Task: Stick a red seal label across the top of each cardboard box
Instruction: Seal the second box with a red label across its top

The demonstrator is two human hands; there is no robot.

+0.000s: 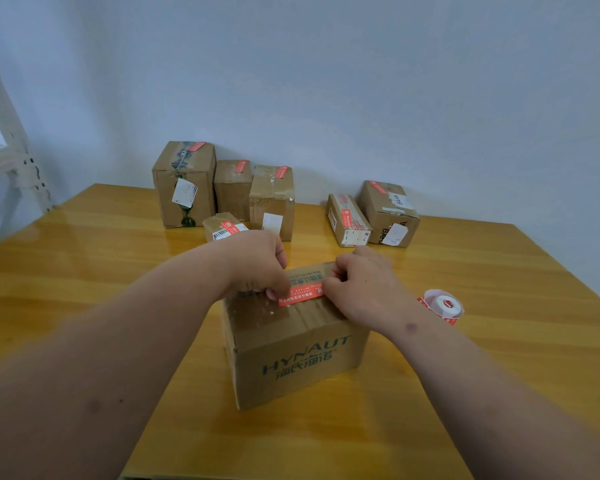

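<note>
Both hands hold a red seal label (pixel 300 295) atop the HYNAUT box (pixel 293 344): left hand (pixel 257 263) and right hand (pixel 362 284) fingers pinch its ends (label roll (pixel 442 306) lies nearby on the tabletop (pixel 84 258))

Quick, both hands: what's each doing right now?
Left hand: pinching the red label's left end on the box.
Right hand: pinching its right end.

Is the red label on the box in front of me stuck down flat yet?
Cannot tell fully. The red label lies across the box top, both ends hidden under the left hand and right hand.
</note>
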